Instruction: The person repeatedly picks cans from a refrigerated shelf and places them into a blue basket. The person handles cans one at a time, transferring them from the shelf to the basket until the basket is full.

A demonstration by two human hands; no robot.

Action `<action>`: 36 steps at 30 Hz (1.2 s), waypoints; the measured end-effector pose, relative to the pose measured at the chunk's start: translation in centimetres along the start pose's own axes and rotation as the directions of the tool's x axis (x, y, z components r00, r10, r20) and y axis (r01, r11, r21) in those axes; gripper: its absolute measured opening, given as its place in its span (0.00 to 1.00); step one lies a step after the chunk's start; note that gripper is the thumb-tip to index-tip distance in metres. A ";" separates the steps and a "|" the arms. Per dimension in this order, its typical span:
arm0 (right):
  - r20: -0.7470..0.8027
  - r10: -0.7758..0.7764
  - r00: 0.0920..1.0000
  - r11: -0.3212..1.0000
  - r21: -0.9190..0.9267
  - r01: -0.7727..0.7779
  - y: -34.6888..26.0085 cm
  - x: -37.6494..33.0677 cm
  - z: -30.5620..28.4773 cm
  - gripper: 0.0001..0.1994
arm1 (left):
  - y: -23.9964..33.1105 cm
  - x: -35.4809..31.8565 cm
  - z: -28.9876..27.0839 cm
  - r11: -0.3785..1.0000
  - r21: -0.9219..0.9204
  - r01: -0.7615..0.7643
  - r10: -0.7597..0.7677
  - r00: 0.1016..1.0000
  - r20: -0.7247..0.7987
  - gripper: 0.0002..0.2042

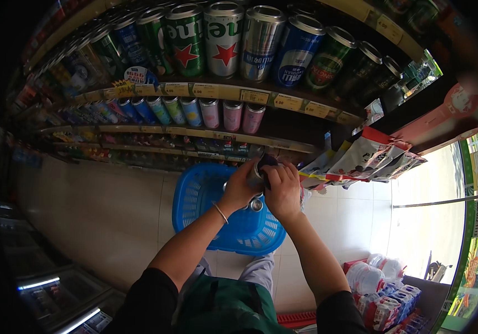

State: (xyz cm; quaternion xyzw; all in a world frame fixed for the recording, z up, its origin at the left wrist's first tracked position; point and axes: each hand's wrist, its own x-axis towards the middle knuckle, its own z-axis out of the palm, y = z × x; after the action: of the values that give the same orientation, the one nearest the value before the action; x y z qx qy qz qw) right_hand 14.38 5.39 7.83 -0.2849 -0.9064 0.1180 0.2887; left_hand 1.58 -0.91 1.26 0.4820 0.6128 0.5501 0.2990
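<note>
My left hand (240, 186) is wrapped round a drink can (256, 173), held up over a blue plastic basket (186, 214). My right hand (283, 189) is closed on a dark, cloth-like piece (266, 161) and presses it against the can's upper part. Fingers hide much of the can and of the dark piece. Below my hands, a few silver-topped cans (256, 205) stand in the basket, partly covered by my wrists. The basket is in front of my legs, close to the shelves.
Large beer cans (225, 44) line the upper shelf; smaller coloured cans (209, 113) fill the one below. Bagged snacks (367, 158) hang at the right. Wrapped bottles and cartons (383, 289) are stacked at lower right, and lit coolers (55, 300) stand at lower left.
</note>
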 end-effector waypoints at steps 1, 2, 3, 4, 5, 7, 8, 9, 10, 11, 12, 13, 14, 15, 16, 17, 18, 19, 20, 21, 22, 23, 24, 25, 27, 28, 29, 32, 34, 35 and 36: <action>-0.012 0.055 0.998 0.995 0.086 -0.054 0.5 0.0 -0.1 0.12 | -0.4 -0.2 0.1 0.999 -0.030 -0.014 0.014 1.000 0.000 0.30; 0.014 0.302 0.953 0.884 0.371 -0.285 0.8 0.3 0.0 0.09 | -0.6 -0.3 0.0 0.995 -0.098 0.012 -0.009 0.999 0.031 0.30; 0.103 0.534 0.839 0.701 0.501 -0.507 1.2 0.5 -0.6 0.11 | -0.9 -0.2 -0.3 0.973 -0.197 0.125 -0.108 0.990 0.095 0.29; 0.119 0.672 0.731 0.433 0.738 -0.518 1.7 0.7 -0.7 0.11 | -1.2 -0.2 -0.7 0.928 -0.286 0.239 -0.197 0.966 0.167 0.29; 0.186 0.777 0.602 0.121 0.893 -0.433 2.2 0.8 -0.7 0.12 | -1.1 0.0 -1.0 0.863 -0.363 0.352 -0.275 0.929 0.249 0.29; 0.166 0.685 0.709 0.176 0.907 -0.382 1.9 -0.5 -1.1 0.15 | -0.5 -0.5 -1.1 0.757 -0.521 0.395 -0.313 0.918 0.243 0.25; 0.121 0.556 0.822 0.348 0.865 -0.362 1.6 -1.6 -1.2 0.17 | 0.2 -0.4 -1.1 0.674 -0.591 0.443 -0.367 0.895 0.252 0.26; 0.101 0.401 0.911 0.503 0.806 -0.311 0.9 -2.2 -1.1 0.19 | 0.3 -0.4 -1.2 0.583 -0.655 0.481 -0.424 0.868 0.260 0.26; 0.164 0.210 0.964 0.635 0.726 -0.262 -0.3 -3.1 -1.0 0.21 | 0.0 -0.3 -1.1 0.510 -0.714 0.481 -0.396 0.867 0.301 0.29; 0.245 0.024 0.969 0.750 0.637 -0.179 -2.0 -3.2 -1.4 0.24 | 0.7 0.0 -0.7 0.362 -0.827 0.430 -0.363 0.882 0.299 0.29; 0.295 -0.068 0.953 0.899 0.432 -0.070 -3.7 -3.2 -1.1 0.27 | -1.3 -0.7 -1.3 0.145 -0.847 0.512 -0.232 0.849 0.474 0.29; 0.362 -0.143 0.921 0.976 0.207 0.070 -5.0 -3.0 -0.7 0.29 | -4.0 -1.3 -1.7 -0.065 -0.798 0.599 -0.061 0.796 0.602 0.30; 0.362 -0.129 0.923 0.985 0.155 0.077 -5.1 -2.4 0.3 0.30 | -3.1 -1.6 -1.4 0.020 -0.835 0.549 -0.180 0.824 0.538 0.31; 0.328 -0.065 0.942 0.990 0.140 0.020 -4.1 -1.7 1.0 0.29 | -2.2 -1.6 -0.3 0.104 -0.845 0.525 -0.282 0.830 0.481 0.33; 0.274 -0.007 0.962 0.990 0.137 -0.032 -2.9 -0.9 1.9 0.29 | -1.3 -1.6 0.7 0.190 -0.839 0.510 -0.378 0.826 0.417 0.35; 0.215 0.050 0.975 0.986 0.143 -0.082 -1.8 -0.1 2.8 0.30 | -0.4 -1.6 0.7 0.245 -0.791 0.561 -0.414 0.798 0.438 0.35; 0.163 0.117 0.980 0.968 0.202 -0.149 -1.0 0.8 3.7 0.26 | 0.3 -1.7 0.5 0.296 -0.738 0.607 -0.455 0.769 0.450 0.35; 0.123 0.138 0.983 0.938 0.303 -0.170 0.1 1.6 4.3 0.25 | 0.0 -1.7 1.1 0.310 -0.754 0.580 -0.514 0.769 0.380 0.35; 0.355 0.239 0.904 0.804 0.450 -0.389 0.8 2.8 4.0 0.24 | -0.6 -2.3 0.0 0.302 -0.726 0.618 -0.469 0.759 0.451 0.34; 0.577 0.272 0.770 0.614 0.512 -0.600 1.4 3.7 3.1 0.24 | -1.0 -2.8 -0.9 0.297 -0.696 0.654 -0.415 0.745 0.523 0.32; 0.620 0.212 0.756 0.402 0.650 -0.645 2.3 3.6 3.6 0.24 | -1.6 -3.0 -1.1 0.306 -0.730 0.611 -0.335 0.787 0.518 0.34; 0.650 0.143 0.747 0.157 0.730 -0.665 2.9 3.3 4.2 0.24 | -1.2 -3.2 -1.8 0.231 -0.764 0.602 -0.236 0.797 0.556 0.35; 0.721 0.087 0.688 0.039 0.687 -0.725 3.5 2.8 4.5 0.22 | -1.3 -3.2 -2.0 0.114 -0.783 0.612 -0.192 0.786 0.587 0.34; 0.729 0.129 0.673 0.000 0.678 -0.735 3.8 2.1 5.2 0.21 | -1.4 -3.2 -2.0 -0.006 -0.786 0.618 -0.143 0.777 0.612 0.34; 0.743 0.198 0.639 -0.070 0.661 -0.747 2.9 2.3 5.6 0.20 | -0.6 -3.0 -2.6 0.136 -0.750 0.647 -0.342 0.741 0.577 0.34; 0.709 0.343 0.616 -0.030 0.664 -0.747 2.7 2.5 6.3 0.19 | -1.5 -2.5 -2.7 0.156 -0.695 0.702 -0.366 0.695 0.619 0.33; 0.651 0.405 0.642 0.075 0.677 -0.733 3.0 2.8 6.3 0.20 | -1.7 -1.9 -3.2 0.366 -0.585 0.723 -0.466 0.687 0.557 0.32; 0.354 0.473 0.807 0.534 0.613 -0.582 3.1 2.7 7.1 0.18 | -2.1 -1.2 -2.1 0.659 -0.471 0.587 -0.456 0.809 0.371 0.29; 0.067 0.407 0.911 0.689 0.633 -0.354 2.2 2.8 7.7 0.18 | -2.0 -0.9 -1.4 0.405 -0.635 0.658 -0.514 0.738 0.437 0.29; 0.114 0.313 0.943 0.726 0.612 -0.315 0.9 2.7 7.3 0.22 | -2.7 -1.0 -1.5 0.327 -0.698 0.637 -0.510 0.741 0.437 0.28; 0.099 0.245 0.964 0.816 0.516 -0.260 0.3 2.0 7.3 0.25 | -2.4 -0.4 -1.3 0.289 -0.752 0.593 -0.508 0.761 0.404 0.27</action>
State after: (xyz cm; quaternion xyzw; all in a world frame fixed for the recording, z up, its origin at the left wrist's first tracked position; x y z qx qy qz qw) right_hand 8.87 6.41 2.78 -0.3111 -0.7977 0.4020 0.3245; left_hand -0.10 -1.67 -0.85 0.0544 0.3756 0.6161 0.6902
